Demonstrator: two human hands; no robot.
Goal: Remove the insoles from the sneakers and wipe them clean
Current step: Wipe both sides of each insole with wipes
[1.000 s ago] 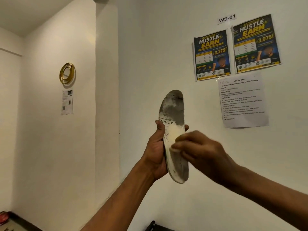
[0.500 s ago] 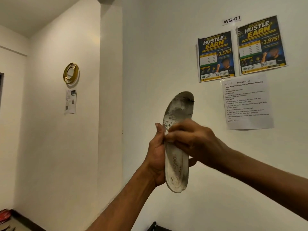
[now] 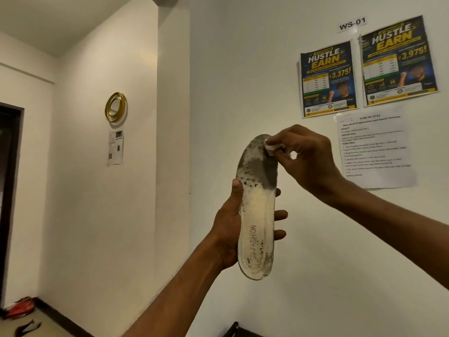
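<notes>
While the left hand (image 3: 228, 229) grips it from behind, the insole (image 3: 257, 207) stands almost upright in the middle of the frame, in front of the white wall (image 3: 243, 69). Its long axis runs near vertical, leaning slightly right toward the top. The rounded toe end points up and the heel end points down. The upper half is stained dark grey, the lower half is pale, and the word FASHION runs lengthwise near the heel.

The left forearm rises from the bottom centre of the frame. That hand's thumb lies along the insole's left edge, and its fingers curl round the right edge at the lower half.

The right arm comes in from the right edge of the frame, wrist bent down. The right hand (image 3: 306, 156) pinches a small white wipe (image 3: 271, 147) between thumb and fingertips and holds it against the upper right edge of the toe end.

Two dark posters (image 3: 328, 79) and a printed sheet (image 3: 374, 149) hang at the upper right.
</notes>
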